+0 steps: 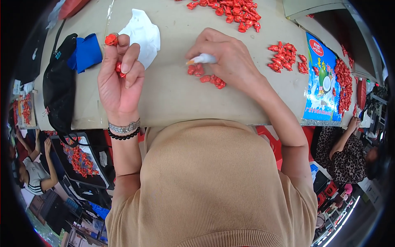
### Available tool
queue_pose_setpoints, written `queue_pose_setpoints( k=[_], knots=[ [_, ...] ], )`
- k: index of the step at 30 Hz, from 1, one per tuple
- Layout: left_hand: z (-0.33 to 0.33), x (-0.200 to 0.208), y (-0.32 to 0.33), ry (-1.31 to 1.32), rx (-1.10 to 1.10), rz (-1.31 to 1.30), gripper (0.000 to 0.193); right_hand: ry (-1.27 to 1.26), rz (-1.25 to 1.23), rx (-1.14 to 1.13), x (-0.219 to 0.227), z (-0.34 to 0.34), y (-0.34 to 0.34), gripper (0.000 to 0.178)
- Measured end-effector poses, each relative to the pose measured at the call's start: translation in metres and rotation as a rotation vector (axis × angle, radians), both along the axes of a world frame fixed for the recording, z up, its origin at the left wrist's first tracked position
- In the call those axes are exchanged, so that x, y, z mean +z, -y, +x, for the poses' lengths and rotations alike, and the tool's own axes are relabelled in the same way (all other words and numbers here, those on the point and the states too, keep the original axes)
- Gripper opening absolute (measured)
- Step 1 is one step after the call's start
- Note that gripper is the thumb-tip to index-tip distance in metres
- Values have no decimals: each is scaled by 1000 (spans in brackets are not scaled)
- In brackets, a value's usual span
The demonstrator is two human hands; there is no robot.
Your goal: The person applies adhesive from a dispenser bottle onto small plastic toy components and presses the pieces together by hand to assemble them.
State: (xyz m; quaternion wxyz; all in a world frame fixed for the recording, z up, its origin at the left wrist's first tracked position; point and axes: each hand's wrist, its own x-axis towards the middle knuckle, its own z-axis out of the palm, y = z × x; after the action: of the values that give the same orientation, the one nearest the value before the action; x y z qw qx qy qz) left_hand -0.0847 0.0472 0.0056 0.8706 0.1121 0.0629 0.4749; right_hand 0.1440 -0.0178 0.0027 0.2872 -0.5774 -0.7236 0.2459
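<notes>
Red pieces, 2 clamped in the fingers of the left hand and more across the tabletop, seem partway worked, the right hand gripping a white tube, though which heaps are finished I can't tell.

A blue sheet at the frame's upper right bears white characters in a red oval, larger characters below, and a line of red characters along its bottom edge.

Your head-worn fisheye camera looks down from above, your tan shirt near, the tabletop farther.
</notes>
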Motion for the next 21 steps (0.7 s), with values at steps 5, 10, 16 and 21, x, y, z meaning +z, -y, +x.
queue_pose_setpoints(
  k=[5, 10, 16, 21],
  knots=[
    [-2, -3, 0, 29, -12, 19, 23, 167, -19, 124, -1, -4, -6, 25],
    [12, -8, 9, -32, -64, 32, 24, 205, 32, 19, 1, 12, 3, 23],
    [34, -15, 30, -95, -120, -51, 19, 290, 82, -102, 12, 47, 22, 30],
    [44, -14, 39, -142, -163, -80, 16, 303, 59, -91, 8, 57, 30, 33]
  ],
)
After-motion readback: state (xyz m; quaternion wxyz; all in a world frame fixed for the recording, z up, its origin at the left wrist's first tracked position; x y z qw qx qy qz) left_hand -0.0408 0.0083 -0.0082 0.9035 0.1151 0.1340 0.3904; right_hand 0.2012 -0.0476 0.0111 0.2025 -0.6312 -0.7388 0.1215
